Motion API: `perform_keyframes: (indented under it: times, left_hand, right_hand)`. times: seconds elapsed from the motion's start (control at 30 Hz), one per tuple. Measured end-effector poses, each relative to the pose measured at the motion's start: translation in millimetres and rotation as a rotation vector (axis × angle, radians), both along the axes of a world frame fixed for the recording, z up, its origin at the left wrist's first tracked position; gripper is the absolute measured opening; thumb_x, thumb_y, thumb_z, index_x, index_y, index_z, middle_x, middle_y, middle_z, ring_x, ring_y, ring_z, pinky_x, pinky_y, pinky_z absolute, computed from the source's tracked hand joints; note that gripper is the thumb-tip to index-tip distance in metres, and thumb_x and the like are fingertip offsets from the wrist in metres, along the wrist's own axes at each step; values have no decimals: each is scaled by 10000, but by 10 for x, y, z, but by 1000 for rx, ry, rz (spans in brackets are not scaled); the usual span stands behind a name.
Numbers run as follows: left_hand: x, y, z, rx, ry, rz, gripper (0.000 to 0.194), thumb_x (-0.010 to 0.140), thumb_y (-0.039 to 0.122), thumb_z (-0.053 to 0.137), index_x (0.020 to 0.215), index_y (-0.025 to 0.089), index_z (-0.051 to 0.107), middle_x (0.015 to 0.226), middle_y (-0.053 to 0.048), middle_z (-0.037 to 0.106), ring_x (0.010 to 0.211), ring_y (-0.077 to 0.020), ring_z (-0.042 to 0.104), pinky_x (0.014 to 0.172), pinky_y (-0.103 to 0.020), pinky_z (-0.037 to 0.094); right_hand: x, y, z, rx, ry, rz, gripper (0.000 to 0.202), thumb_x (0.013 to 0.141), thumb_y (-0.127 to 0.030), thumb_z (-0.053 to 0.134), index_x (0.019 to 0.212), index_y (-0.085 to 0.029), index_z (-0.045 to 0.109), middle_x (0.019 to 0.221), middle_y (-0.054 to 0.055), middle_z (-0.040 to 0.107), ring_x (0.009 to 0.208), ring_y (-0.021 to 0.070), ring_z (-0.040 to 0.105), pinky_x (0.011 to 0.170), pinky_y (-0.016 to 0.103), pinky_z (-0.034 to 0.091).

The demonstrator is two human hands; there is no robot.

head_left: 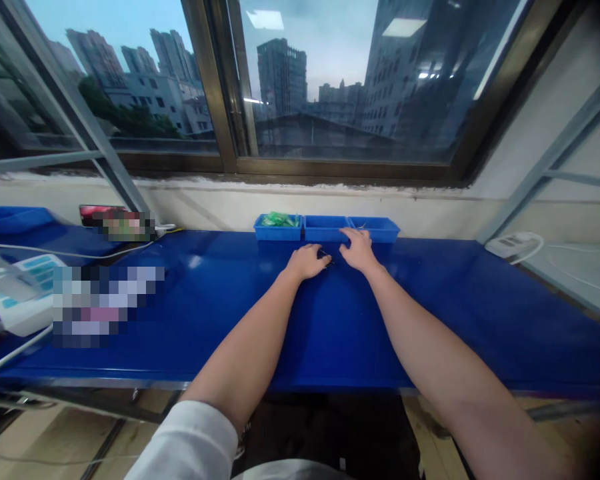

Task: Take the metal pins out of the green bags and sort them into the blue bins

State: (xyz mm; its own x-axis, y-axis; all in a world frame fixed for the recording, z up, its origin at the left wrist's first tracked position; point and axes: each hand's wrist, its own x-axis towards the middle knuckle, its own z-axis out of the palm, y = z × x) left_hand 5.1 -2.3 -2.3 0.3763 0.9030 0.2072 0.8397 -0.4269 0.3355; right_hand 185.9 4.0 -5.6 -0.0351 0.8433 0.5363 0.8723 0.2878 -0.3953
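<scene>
My left hand (307, 262) rests low over the blue table, its fingers curled around a small dark object (324, 254) with thin tips poking out. What kind of object it is I cannot make out. To its right, my right hand (359, 251) is open, thumb and fingers apart with nothing visible between them. Its fingertips reach the front edge of the middle blue bin (325, 235) and the right blue bin (386, 233). A thin shiny piece lies in the right bin. The left blue bin (279, 234) holds green plastic-looking pieces (279, 219).
The blue table (220, 320) runs along a window wall. At the left stand a white device with a blue panel (25, 293), a propped phone-like screen (93, 215), cables and another blue tray (20, 217). A white power strip (513, 245) lies at the right by a grey metal frame.
</scene>
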Motion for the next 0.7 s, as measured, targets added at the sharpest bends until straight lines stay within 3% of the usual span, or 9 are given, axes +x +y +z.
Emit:
perform_keyframes:
  times: [0.07, 0.17, 0.43, 0.7]
  left_hand:
    - [-5, -10, -3, -19, 51, -46, 677, 793, 640, 391, 1288, 186, 472, 1363, -109, 462, 1264, -278, 405, 1020, -363, 325]
    - [-2, -22, -10, -36, 109, -75, 745, 770, 676, 388, 1333, 190, 426, 1428, -108, 376, 1328, -304, 303, 1060, -394, 264]
    - [7, -28, -22, -13, 141, -86, 717, 795, 644, 372, 1360, 204, 391, 1436, -106, 363, 1326, -311, 307, 1052, -416, 269]
    - [9, -31, -19, -7, 143, -89, 722, 788, 662, 369, 1352, 213, 406, 1427, -113, 376, 1317, -314, 322, 1049, -426, 273]
  right_hand:
    - [-29, 2, -16, -21, -25, 50, 279, 783, -252, 498, 994, -195, 673, 1050, 70, 650, 999, 249, 482, 895, 410, 373]
    - [-77, 4, -25, -91, -106, 111, 218, 813, -266, 498, 820, -197, 705, 878, 61, 673, 854, 203, 532, 870, 355, 384]
    - [-138, -56, 45, -177, -194, 159, 214, 802, -222, 516, 841, -195, 725, 864, 50, 695, 837, 181, 580, 841, 285, 400]
    - [-211, -192, 186, -224, -386, 75, 253, 832, -236, 464, 874, -196, 710, 928, 108, 670, 915, 223, 594, 788, 297, 430]
